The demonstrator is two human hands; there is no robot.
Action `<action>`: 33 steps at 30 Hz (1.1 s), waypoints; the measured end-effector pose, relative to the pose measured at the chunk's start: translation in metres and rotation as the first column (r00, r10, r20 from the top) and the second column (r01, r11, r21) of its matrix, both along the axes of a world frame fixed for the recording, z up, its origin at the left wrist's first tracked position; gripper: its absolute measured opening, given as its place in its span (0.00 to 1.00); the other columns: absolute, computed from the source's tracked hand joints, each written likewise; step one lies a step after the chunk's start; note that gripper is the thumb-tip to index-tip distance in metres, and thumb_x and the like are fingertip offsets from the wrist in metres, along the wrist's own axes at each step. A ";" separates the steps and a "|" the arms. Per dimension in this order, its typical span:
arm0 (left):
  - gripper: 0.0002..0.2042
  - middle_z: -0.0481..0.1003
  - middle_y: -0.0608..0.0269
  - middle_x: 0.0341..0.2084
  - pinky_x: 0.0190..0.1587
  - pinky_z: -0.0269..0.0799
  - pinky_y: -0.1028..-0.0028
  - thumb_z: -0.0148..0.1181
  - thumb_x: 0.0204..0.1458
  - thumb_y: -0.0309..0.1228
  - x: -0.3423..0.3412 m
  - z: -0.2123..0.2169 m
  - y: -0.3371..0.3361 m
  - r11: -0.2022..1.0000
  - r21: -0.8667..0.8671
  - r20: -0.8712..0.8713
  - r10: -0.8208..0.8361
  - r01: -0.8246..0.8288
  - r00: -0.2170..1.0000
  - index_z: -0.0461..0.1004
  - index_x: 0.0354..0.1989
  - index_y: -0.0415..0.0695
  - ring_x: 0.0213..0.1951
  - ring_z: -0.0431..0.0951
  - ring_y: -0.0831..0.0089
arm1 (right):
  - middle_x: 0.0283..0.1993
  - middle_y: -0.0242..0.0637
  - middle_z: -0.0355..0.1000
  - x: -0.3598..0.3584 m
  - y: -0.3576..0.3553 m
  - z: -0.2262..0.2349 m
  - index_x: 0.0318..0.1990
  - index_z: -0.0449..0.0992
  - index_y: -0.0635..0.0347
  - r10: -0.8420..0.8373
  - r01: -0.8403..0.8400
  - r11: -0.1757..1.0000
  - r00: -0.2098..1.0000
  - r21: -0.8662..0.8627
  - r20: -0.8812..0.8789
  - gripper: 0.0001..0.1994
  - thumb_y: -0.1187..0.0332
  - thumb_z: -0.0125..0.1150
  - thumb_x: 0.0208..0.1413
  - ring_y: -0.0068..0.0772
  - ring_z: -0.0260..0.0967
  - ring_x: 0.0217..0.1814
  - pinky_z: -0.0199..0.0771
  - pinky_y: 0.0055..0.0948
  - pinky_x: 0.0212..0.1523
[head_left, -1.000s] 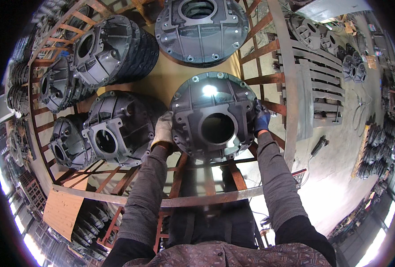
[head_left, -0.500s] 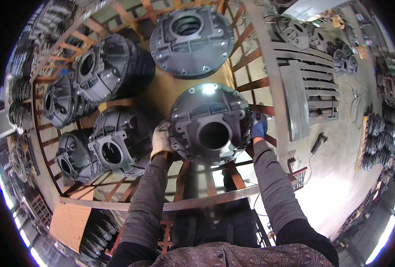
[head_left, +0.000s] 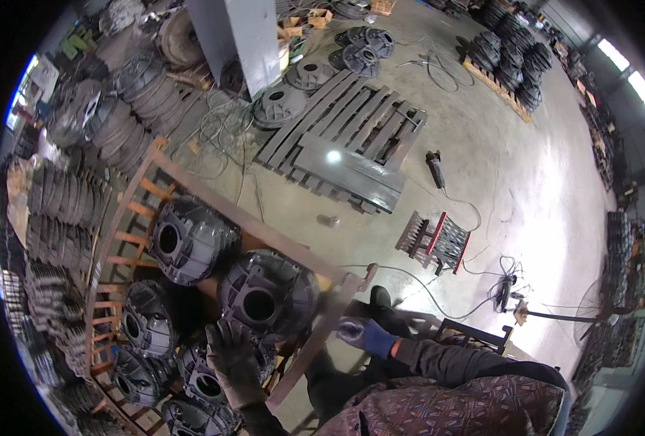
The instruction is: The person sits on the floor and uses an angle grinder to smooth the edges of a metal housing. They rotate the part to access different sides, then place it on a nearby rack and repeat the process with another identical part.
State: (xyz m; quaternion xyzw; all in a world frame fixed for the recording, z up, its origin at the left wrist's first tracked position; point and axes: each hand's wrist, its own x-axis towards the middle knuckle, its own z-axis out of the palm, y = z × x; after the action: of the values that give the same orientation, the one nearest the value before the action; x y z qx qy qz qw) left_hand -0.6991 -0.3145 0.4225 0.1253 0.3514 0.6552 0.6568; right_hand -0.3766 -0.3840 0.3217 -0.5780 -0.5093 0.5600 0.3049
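My left hand [head_left: 234, 361], in a pale work glove, has its fingers stretched and apart. It is over the lower rim of a dark cast-metal housing [head_left: 282, 280] with a round bore; whether it touches is unclear. My right hand [head_left: 366, 336], in a blue and grey glove, is apart from that housing, just outside the crate's metal rail [head_left: 306, 367]. Its fingers are blurred and nothing shows in it. Another housing [head_left: 184, 236] stands at the far corner of the crate. Several more, such as one housing [head_left: 148, 320], lie along the left side.
Right of the crate lies a slatted metal platform [head_left: 351, 138]. An angle grinder [head_left: 434, 168] with a cable rests on the floor near a red-edged metal step [head_left: 439, 241]. Cables [head_left: 504, 287] trail across the floor. Castings [head_left: 511, 65] are stacked on a far pallet. A grey column [head_left: 239, 43] rises behind.
Both hands have let go of the housing's sides. My right hand has moved outside the crate, and my left hand is spread open. The view has swung right.
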 end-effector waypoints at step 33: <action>0.28 0.58 0.67 0.36 0.53 0.64 0.65 0.73 0.52 0.54 0.779 0.170 0.375 0.589 0.220 0.255 -0.804 0.777 0.537 0.64 0.41 0.46 0.43 0.62 0.67 | 0.39 0.40 0.84 0.661 -0.032 -0.076 0.52 0.81 0.62 -0.890 0.738 0.331 0.451 -0.588 0.064 0.11 0.67 0.59 0.69 0.34 0.81 0.32 0.78 0.31 0.29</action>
State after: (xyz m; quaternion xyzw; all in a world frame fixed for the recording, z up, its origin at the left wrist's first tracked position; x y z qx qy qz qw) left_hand 0.0796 0.0603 0.5920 0.1857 0.1156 0.3123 0.9245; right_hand 0.2844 -0.4159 0.2458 -0.7316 0.0810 0.5175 0.4363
